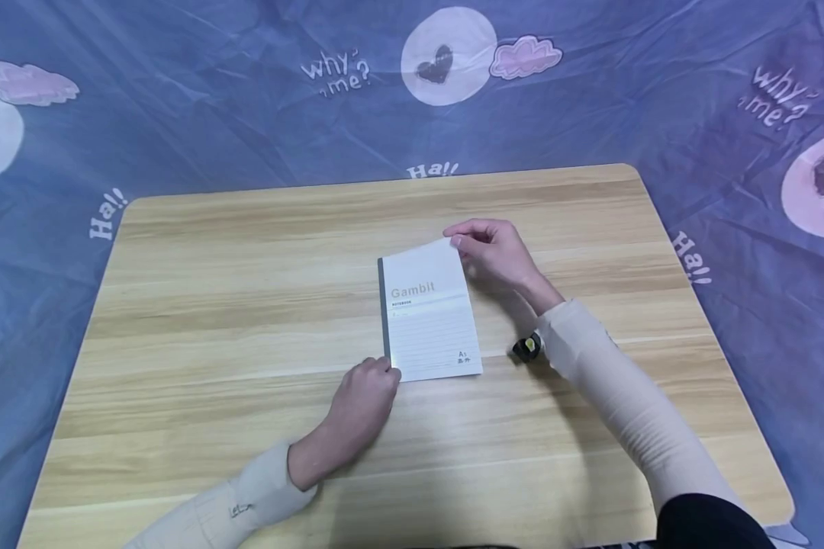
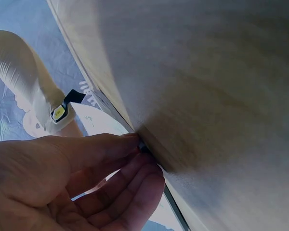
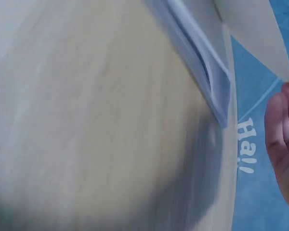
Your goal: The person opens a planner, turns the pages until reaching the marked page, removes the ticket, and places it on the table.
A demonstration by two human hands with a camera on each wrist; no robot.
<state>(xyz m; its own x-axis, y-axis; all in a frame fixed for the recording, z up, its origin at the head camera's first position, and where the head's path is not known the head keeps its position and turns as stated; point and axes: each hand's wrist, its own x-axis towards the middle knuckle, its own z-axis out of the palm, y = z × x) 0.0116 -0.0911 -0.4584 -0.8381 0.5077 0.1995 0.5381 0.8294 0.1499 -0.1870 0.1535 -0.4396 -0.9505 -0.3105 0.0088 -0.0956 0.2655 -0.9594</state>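
On table [image 1: 213,305], right hand [image 1: 494,252] pinches notebook [image 1: 429,320] cover; left hand [image 1: 364,396] grips corner, fingertips hidden.

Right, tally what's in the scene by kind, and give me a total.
Notebook: 1
Table: 1
Hands: 2, the left hand at the notebook's near corner, the right hand pinching the cover's far corner
Wrist cameras: 1 in view
Blue printed cloth: 1
Total: 6
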